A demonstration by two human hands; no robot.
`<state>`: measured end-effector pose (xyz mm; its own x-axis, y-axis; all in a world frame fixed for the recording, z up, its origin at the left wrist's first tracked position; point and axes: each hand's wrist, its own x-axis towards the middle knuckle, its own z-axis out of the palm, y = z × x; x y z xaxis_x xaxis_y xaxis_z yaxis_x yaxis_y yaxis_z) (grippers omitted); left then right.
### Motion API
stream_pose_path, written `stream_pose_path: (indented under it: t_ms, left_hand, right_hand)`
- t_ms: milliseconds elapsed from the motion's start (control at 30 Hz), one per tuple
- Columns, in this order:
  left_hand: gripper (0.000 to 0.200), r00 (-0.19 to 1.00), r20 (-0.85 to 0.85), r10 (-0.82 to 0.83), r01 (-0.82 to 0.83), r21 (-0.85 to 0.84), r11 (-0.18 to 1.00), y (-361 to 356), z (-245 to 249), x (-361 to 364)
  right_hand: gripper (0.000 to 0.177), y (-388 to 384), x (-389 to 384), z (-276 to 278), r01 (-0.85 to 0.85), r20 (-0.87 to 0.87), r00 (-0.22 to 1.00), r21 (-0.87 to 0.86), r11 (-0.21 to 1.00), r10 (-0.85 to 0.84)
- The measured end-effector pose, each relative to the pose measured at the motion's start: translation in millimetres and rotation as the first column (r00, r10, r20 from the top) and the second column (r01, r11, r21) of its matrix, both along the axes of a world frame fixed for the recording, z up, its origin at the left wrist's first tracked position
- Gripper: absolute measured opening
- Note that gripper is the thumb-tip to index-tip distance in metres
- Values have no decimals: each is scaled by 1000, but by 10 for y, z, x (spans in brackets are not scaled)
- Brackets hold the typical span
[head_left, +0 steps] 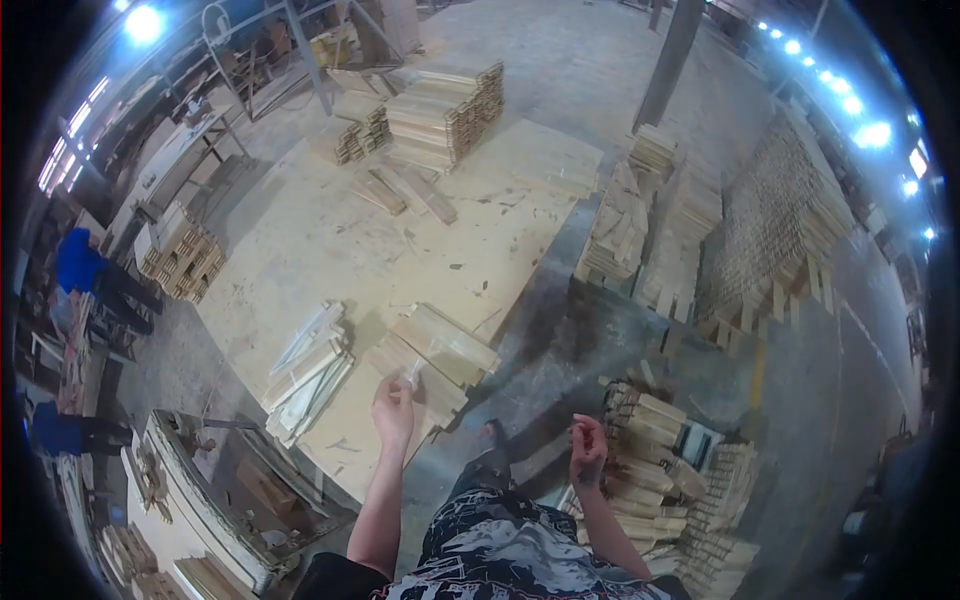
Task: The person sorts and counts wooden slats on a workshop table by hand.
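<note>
My left hand [393,408] is closed, thumb and fingers pinched together, over the near edge of a low stack of wooden boards [450,348]. A small pale, blurred thing shows at its fingertips; I cannot tell what it is. To the left of that stack lies a looser pile of boards [312,365], some with whitish faces. My right hand [588,445] hangs at my right side with its fingers curled in and nothing showing in them. Close beyond it are bundles of short wood pieces [648,415].
A large pale sheet [480,225] covers the floor ahead, with a tall board stack [435,115] and loose boards [410,190] at its far end. More stacks [770,215] stand at the right. A worn cabinet [215,500] is at near left; a person in blue [80,262] works beyond.
</note>
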<state>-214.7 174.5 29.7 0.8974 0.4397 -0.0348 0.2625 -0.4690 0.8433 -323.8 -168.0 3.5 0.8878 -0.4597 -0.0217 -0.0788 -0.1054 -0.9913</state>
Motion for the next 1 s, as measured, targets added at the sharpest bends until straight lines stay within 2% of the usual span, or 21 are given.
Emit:
stream_pose_path:
  t_ms: [133, 267, 367, 467, 567, 700, 800, 900, 967, 1000]
  left_hand:
    - [35, 990, 128, 63, -72, 69, 995, -82, -275, 526]
    - [35, 977, 95, 194, -187, -78, 979, -249, -429, 1242]
    - [35, 969, 93, 227, -214, -132, 968, -337, -401, 1886]
    - [37, 962, 86, 258, -249, -104, 963, -350, -381, 2446]
    - [39, 947, 95, 306, -298, -92, 950, -260, -455, 3011]
    - [43, 923, 72, 379, -372, -99, 923, -213, -284, 3349]
    - [47, 885, -6, 465, -462, -109, 880, -181, -279, 3369]
    - [52, 843, -89, 531, -533, -1, 846, -165, -252, 3501]
    - [56, 830, -116, 545, -543, 53, 838, -114, -287, 3736]
    - [59, 832, -122, 542, -540, 54, 840, -88, -357, 3892]
  right_hand:
    - [23, -5, 588, 186, -184, 9, 983, -38, 982, 184]
    - [24, -250, 1239, 91, -149, -41, 988, 48, 988, 151]
    - [24, -434, 1782, 255, -165, -145, 978, -100, 981, 150]
    - [23, -558, 2358, 89, -234, -85, 970, -85, 969, 227]
    - [22, -446, 3009, 217, -369, -140, 926, -144, 918, 350]
    - [24, -249, 3940, 40, -533, -87, 845, -49, 845, 528]
    - [26, -42, 4714, -315, -665, -37, 733, -252, 703, 679]
    - [36, 490, 5441, 29, -791, -116, 577, -324, 519, 808]
    - [58, 899, 5838, -55, -717, -152, 530, -606, 345, 834]
    - [71, 1115, 5988, -21, -738, -222, 507, -612, 286, 833]
